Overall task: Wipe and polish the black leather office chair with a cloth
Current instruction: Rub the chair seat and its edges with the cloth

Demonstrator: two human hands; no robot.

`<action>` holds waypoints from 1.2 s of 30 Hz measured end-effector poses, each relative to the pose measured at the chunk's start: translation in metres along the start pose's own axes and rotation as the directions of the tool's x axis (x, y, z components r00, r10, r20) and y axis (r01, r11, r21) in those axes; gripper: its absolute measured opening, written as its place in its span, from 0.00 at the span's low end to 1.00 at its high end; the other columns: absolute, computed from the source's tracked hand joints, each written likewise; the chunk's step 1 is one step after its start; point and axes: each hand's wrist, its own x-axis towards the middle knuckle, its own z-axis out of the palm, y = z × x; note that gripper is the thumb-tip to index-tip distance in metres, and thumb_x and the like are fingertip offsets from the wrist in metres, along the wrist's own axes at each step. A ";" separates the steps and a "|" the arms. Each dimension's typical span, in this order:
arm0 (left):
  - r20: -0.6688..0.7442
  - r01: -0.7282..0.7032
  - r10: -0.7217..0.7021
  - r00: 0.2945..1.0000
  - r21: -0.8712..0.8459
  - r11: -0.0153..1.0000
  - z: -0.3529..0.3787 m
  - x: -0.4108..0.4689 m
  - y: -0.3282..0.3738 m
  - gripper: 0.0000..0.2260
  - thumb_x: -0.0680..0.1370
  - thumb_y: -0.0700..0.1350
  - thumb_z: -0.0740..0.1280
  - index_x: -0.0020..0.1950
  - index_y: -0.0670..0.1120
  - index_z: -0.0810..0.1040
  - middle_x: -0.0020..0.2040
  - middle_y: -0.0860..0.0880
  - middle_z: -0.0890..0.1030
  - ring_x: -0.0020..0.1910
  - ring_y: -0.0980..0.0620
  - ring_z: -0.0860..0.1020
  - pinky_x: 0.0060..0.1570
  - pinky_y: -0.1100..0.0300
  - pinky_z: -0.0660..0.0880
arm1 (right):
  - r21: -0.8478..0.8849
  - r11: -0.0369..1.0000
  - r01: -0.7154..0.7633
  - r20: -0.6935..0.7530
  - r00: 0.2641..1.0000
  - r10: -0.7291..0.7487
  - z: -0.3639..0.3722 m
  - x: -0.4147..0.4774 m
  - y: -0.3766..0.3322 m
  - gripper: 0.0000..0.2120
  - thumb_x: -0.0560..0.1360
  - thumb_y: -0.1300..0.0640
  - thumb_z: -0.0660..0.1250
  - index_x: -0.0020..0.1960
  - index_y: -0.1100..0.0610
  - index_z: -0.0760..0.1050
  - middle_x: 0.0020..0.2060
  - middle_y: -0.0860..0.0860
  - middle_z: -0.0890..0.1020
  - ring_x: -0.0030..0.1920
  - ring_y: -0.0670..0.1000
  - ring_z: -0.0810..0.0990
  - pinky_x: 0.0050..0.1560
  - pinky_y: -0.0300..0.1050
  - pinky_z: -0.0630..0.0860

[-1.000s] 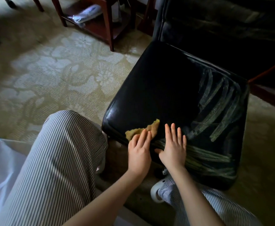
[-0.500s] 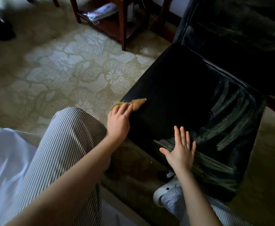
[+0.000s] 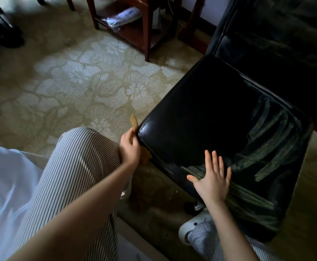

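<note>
Head view: a person's left hand (image 3: 129, 147) presses a tan cloth (image 3: 134, 123) against the near-left corner of the black chair seat (image 3: 201, 117), while the right hand (image 3: 213, 180) lies flat and spread, holding nothing. The small cloth may slip to the carpet (image 3: 74, 87), and the streaks (image 3: 272, 132) at right remain unwiped.

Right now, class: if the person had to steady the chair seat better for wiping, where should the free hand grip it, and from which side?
Probably the rounded front edge of the chair seat, taken from the person's own side. The right hand lies flat beside that edge, so its fingers could curl over the padded lip. The left hand holds the cloth at the seat's corner.
</note>
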 end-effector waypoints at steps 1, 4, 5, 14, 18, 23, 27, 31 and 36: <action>-0.036 -0.024 0.023 0.999 -0.038 0.999 0.001 -0.012 -0.002 0.16 0.77 0.39 0.60 0.64 0.39 0.75 0.61 0.41 0.76 0.62 0.45 0.73 0.65 0.56 0.66 | -0.002 1.000 0.002 -0.016 1.000 -0.002 0.001 0.001 -0.001 0.47 0.68 0.39 0.70 0.77 0.48 0.46 0.76 0.48 0.50 0.76 0.50 0.47 0.73 0.55 0.42; -0.125 -0.077 0.072 0.990 -0.033 0.997 0.009 -0.019 0.000 0.18 0.77 0.34 0.60 0.68 0.41 0.71 0.64 0.40 0.72 0.64 0.45 0.70 0.68 0.56 0.63 | -0.011 1.000 0.005 -0.055 0.998 -0.006 0.004 0.002 -0.007 0.48 0.66 0.40 0.73 0.76 0.49 0.50 0.76 0.50 0.54 0.76 0.51 0.51 0.72 0.56 0.44; -0.146 -0.101 0.098 0.985 -0.018 0.995 0.011 -0.020 0.001 0.19 0.77 0.34 0.61 0.69 0.41 0.71 0.65 0.40 0.72 0.64 0.45 0.70 0.68 0.53 0.63 | -0.014 1.000 0.000 -0.061 0.998 -0.001 0.005 0.002 -0.009 0.48 0.66 0.41 0.74 0.76 0.49 0.51 0.75 0.50 0.55 0.76 0.52 0.52 0.72 0.56 0.45; -0.090 -0.259 0.266 0.960 0.084 0.962 0.037 -0.042 -0.003 0.21 0.77 0.37 0.60 0.70 0.43 0.69 0.70 0.39 0.68 0.70 0.43 0.65 0.70 0.56 0.58 | 0.003 0.998 -0.058 -0.022 0.998 0.058 0.005 0.012 -0.037 0.47 0.70 0.38 0.68 0.77 0.49 0.43 0.76 0.50 0.47 0.76 0.52 0.45 0.73 0.54 0.41; 0.032 -0.301 0.300 0.953 0.060 0.952 0.043 -0.056 -0.001 0.23 0.75 0.34 0.62 0.70 0.45 0.69 0.70 0.40 0.68 0.70 0.45 0.64 0.70 0.58 0.58 | 0.030 0.995 -0.090 -0.026 0.996 0.091 0.004 0.019 -0.056 0.46 0.71 0.39 0.67 0.77 0.51 0.43 0.77 0.52 0.47 0.76 0.54 0.45 0.73 0.53 0.42; 0.145 -0.339 0.333 0.932 0.015 0.941 0.041 -0.078 -0.006 0.20 0.76 0.41 0.60 0.68 0.46 0.72 0.66 0.42 0.71 0.67 0.51 0.66 0.68 0.57 0.62 | 0.003 0.996 -0.094 -0.004 0.996 0.094 0.000 0.026 -0.075 0.45 0.73 0.38 0.64 0.77 0.55 0.41 0.76 0.56 0.47 0.76 0.57 0.45 0.73 0.54 0.42; -0.036 -0.248 0.246 0.969 -0.073 0.966 0.031 -0.043 0.010 0.19 0.75 0.38 0.59 0.65 0.43 0.74 0.62 0.41 0.74 0.62 0.47 0.71 0.66 0.54 0.66 | -0.032 0.999 -0.038 0.052 0.998 0.040 -0.011 0.034 -0.077 0.44 0.74 0.36 0.59 0.77 0.55 0.39 0.76 0.57 0.45 0.76 0.57 0.46 0.73 0.54 0.41; -0.169 -0.007 -0.015 0.985 -0.127 0.992 0.022 0.030 0.026 0.18 0.78 0.36 0.59 0.68 0.44 0.72 0.65 0.43 0.70 0.65 0.47 0.68 0.67 0.60 0.61 | -0.104 0.992 0.071 0.086 0.994 -0.062 -0.018 0.031 -0.063 0.46 0.73 0.34 0.59 0.76 0.53 0.36 0.76 0.56 0.41 0.76 0.55 0.42 0.73 0.54 0.39; 0.034 0.035 -0.029 0.999 -0.185 0.982 0.032 0.083 0.027 0.18 0.78 0.46 0.55 0.67 0.55 0.72 0.61 0.43 0.76 0.60 0.42 0.75 0.65 0.44 0.68 | -0.165 0.973 0.159 0.187 0.974 -0.127 -0.022 0.041 -0.048 0.48 0.72 0.33 0.60 0.75 0.50 0.32 0.76 0.51 0.38 0.75 0.52 0.38 0.73 0.54 0.38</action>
